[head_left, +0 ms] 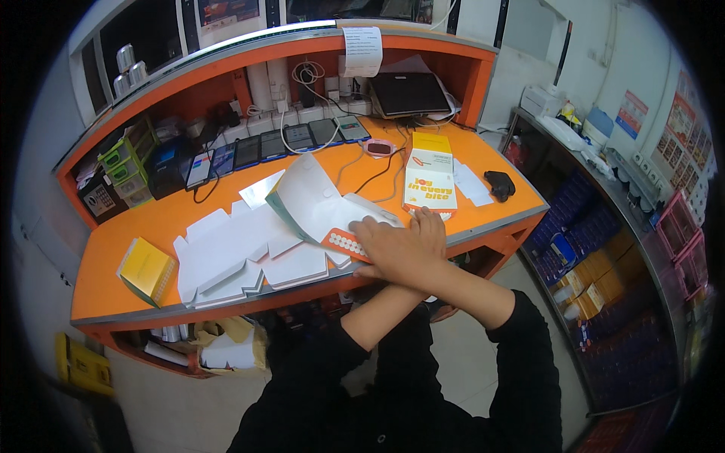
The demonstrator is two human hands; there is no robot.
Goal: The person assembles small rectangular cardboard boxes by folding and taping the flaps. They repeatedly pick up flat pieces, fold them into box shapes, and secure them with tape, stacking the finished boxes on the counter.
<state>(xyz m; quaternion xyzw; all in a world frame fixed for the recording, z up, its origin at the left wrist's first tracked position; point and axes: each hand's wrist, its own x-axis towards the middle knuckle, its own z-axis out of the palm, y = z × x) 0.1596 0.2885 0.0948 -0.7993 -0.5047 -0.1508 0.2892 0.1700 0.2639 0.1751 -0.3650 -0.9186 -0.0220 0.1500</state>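
Note:
My forearms cross, the right over the left. My right hand (393,245) reaches to the left and is closed on the near edge of an unfolded carton (302,196). That carton is curved up, its inner side white, with an orange dotted panel by my fingers. It rises over a pile of flat white carton blanks (234,249). My left hand (430,229), partly behind the right, has its fingers closed at the near end of a yellow and white carton (430,175) lying on the orange table (362,170). Its grip is partly hidden.
A folded yellow box (146,272) stands at the table's left. A dark tape dispenser-like object (499,186) lies at the right, beside white paper (472,183). Several phones or tablets (276,143) line the back with loose cables. A black laptop-like device (408,94) sits behind.

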